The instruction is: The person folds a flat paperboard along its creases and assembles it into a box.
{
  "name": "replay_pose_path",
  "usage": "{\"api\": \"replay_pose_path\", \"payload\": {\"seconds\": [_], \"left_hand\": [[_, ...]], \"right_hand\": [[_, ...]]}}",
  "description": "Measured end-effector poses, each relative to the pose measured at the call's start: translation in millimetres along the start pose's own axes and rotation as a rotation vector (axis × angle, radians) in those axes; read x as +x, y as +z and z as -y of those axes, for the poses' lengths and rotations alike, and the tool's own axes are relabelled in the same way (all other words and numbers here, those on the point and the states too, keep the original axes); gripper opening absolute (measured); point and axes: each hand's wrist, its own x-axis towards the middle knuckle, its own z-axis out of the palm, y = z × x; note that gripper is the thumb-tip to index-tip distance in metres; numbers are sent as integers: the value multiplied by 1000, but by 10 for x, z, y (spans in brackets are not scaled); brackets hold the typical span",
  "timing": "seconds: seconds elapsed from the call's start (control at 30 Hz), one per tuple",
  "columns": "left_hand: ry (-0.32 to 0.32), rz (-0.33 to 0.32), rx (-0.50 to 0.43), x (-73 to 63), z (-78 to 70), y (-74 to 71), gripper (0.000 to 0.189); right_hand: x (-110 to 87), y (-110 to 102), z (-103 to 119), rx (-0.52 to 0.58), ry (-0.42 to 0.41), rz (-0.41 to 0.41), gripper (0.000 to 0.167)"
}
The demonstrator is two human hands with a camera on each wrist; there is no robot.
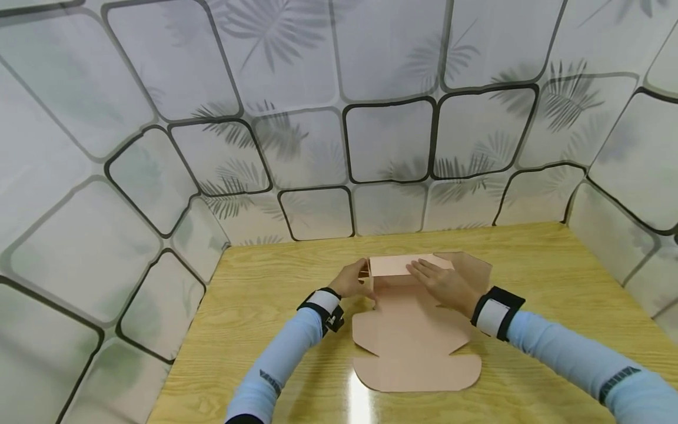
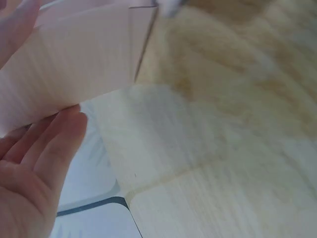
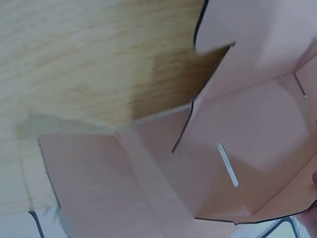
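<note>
A partly folded cardboard box [image 1: 413, 333] in pale pinkish brown lies on the table, its cut flaps spread toward me. Its far side stands folded up, with a narrow panel [image 1: 389, 266] on top. My left hand [image 1: 351, 279] grips the left end of that raised part. In the left wrist view the thumb lies over the cardboard wall [image 2: 74, 64] and the fingers are under it. My right hand [image 1: 447, 285] rests on the top panel with straight fingers, beside a side flap [image 1: 475, 272] that angles outward. A thin slot [image 3: 228, 166] shows in the cardboard in the right wrist view.
The wood-grain table [image 1: 254, 330] extends around the box on both sides. Behind it and at the sides hangs a pale covering [image 1: 392, 141] with dark outlined squares and leaf prints. Light glares off the table near the front flap.
</note>
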Motion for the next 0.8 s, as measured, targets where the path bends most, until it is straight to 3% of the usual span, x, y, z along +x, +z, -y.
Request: {"api": "replay_pose_path", "payload": {"seconds": [0.1, 0.2, 0.23, 0.37, 0.53, 0.73, 0.8], "left_hand": [[12, -33, -40, -64, -4, 50, 70], [27, -58, -67, -120, -6, 116, 71], [29, -62, -69, -133, -5, 138, 72], [34, -72, -42, -159, -9, 196, 78], [32, -102, -2, -166, -21, 207, 78], [37, -87, 53, -194, -43, 258, 77], [35, -102, 71, -198, -73, 283, 77]], "right_hand": [[-36, 53, 13, 28, -21, -95, 69], [-84, 115, 31, 56, -45, -218, 37], [-103, 135, 37, 67, -51, -259, 33], [-162, 198, 52, 76, -56, -360, 52], [-167, 206, 55, 118, -45, -342, 55], [-170, 160, 58, 129, -57, -306, 58], [-141, 123, 53, 147, -37, -263, 46]]}}
